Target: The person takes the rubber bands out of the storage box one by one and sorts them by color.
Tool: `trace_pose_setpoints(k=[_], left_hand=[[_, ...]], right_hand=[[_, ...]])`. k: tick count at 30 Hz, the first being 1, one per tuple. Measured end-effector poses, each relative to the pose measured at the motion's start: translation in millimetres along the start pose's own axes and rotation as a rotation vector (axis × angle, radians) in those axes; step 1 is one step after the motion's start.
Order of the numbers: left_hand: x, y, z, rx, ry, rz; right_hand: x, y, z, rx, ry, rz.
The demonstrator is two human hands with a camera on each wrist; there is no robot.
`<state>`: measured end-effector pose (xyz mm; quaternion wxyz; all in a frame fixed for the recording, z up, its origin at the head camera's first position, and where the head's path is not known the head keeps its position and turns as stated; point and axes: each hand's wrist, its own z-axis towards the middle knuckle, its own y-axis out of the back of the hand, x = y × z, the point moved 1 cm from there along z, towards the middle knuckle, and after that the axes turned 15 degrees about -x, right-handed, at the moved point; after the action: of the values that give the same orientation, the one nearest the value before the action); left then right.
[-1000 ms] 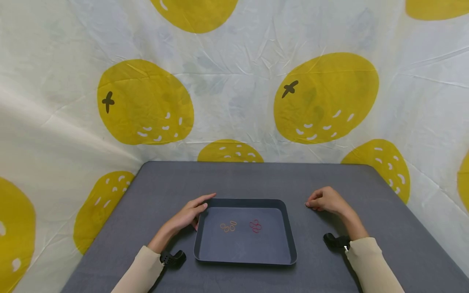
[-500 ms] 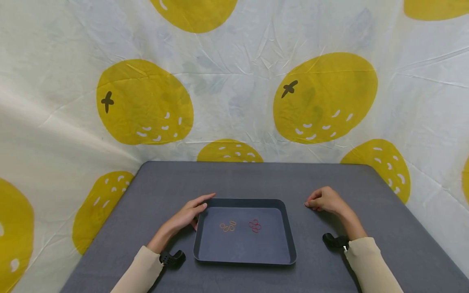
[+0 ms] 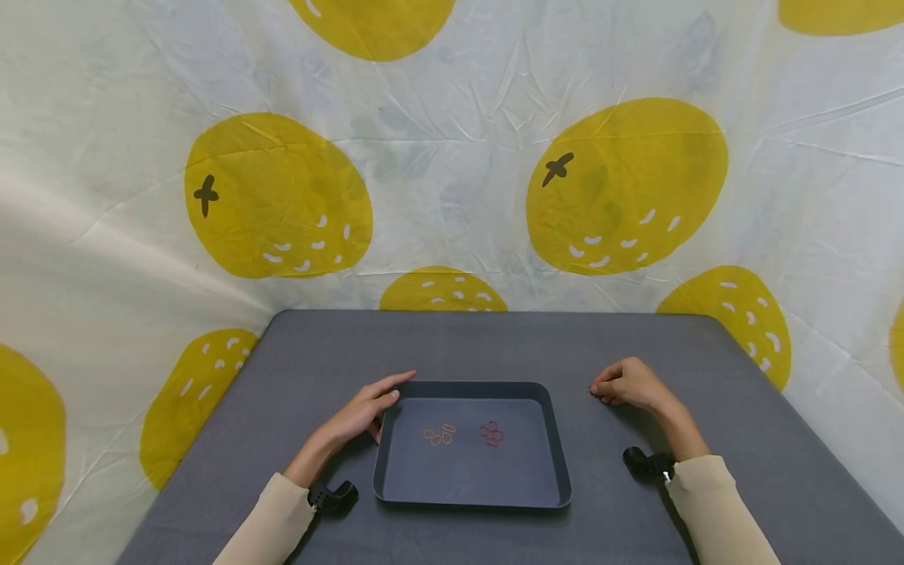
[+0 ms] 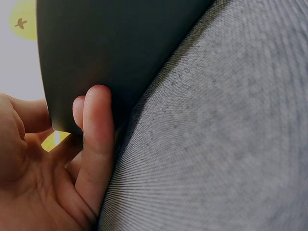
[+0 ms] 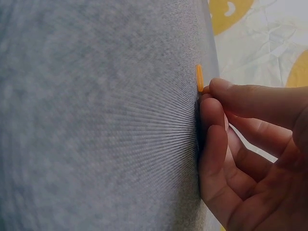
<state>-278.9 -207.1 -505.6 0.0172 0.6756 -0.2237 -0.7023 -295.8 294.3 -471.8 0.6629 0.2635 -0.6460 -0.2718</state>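
A dark grey tray [image 3: 473, 490] lies on the table, holding a cluster of small orange rubber bands [image 3: 435, 441] at left and a cluster of red rubber bands [image 3: 492, 444] at right. My left hand [image 3: 362, 412] holds the tray by its far left corner, thumb over the rim. In the left wrist view its fingers [image 4: 98, 120] lie against the tray's outer wall. To the right of the tray, low over the tabletop, my right hand [image 3: 628, 386] pinches an orange rubber band [image 5: 199, 78] between thumb and forefinger. Part of the band sticks out past the fingertips.
Grey cloth covers the table [image 3: 494, 345]. Behind and to the sides hangs a white curtain [image 3: 452, 196] printed with yellow fruit. Black wrist-camera mounts [image 3: 337, 499] sit below both wrists, close to the tabletop.
The right fingertips have shifted very slightly, and the orange rubber band now shows more clearly beyond them. The left hand and the tray stay in place.
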Motion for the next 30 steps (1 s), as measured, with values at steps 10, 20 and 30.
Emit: trace_pose_setpoints(k=[10, 20, 30], left_hand=[[-0.8, -0.6, 0.1, -0.006, 0.003, -0.002], [-0.9, -0.6, 0.1, -0.009, 0.010, -0.007], [-4.0, -2.0, -0.7, -0.010, 0.022, -0.024]], right_hand=[[1, 1, 0, -0.002, 0.018, -0.002], [7, 5, -1, 0.000, 0.010, 0.054], [21, 12, -2, -0.008, 0.031, 0.070]])
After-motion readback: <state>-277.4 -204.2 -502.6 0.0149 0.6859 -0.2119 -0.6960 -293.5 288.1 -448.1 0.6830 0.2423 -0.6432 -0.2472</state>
